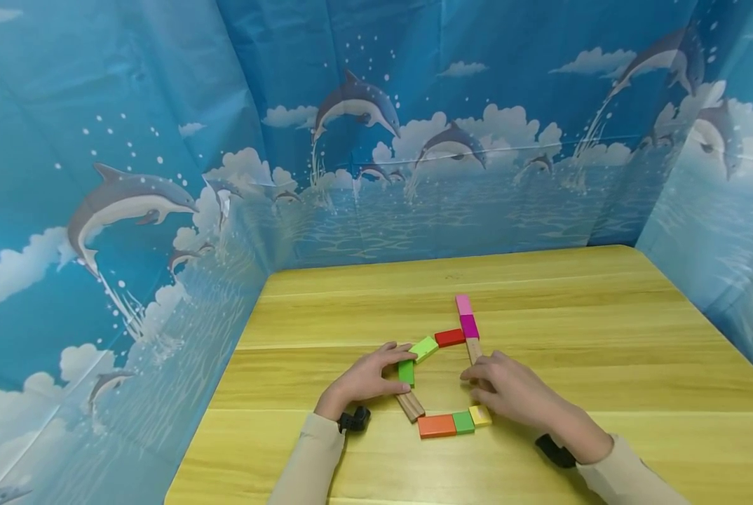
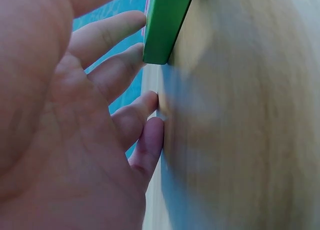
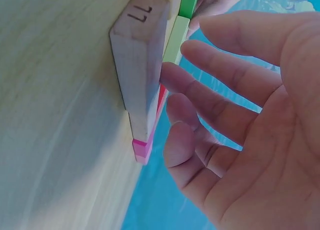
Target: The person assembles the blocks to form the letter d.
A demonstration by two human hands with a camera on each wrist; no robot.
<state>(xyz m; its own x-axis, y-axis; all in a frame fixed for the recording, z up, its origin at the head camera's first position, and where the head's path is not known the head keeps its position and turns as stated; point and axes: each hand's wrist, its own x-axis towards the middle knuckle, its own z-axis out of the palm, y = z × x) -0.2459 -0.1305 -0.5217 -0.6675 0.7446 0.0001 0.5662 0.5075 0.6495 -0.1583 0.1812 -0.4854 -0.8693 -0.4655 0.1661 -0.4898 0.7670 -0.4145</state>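
Flat coloured blocks lie end to end in a loop on the table. My left hand [image 1: 367,375] pinches a green block [image 1: 406,373] between thumb and fingers at the loop's left side. Just beyond it is a light green block [image 1: 424,348]; a brown wooden block [image 1: 410,406] lies below it. My right hand [image 1: 515,389] is over the loop's right side, fingers loosely bent. In the right wrist view, one fingertip touches a plain wooden block [image 3: 137,59] bearing a dark mark on its end. The hand partly hides this block in the head view.
A red block [image 1: 449,338] joins the magenta block [image 1: 469,326] and pink block [image 1: 463,304] at the back. Along the front lie an orange block [image 1: 436,426], a small green block [image 1: 463,422] and a yellow block [image 1: 480,415]. Dolphin-printed sheeting [image 1: 376,217] surrounds the wooden table [image 1: 326,301].
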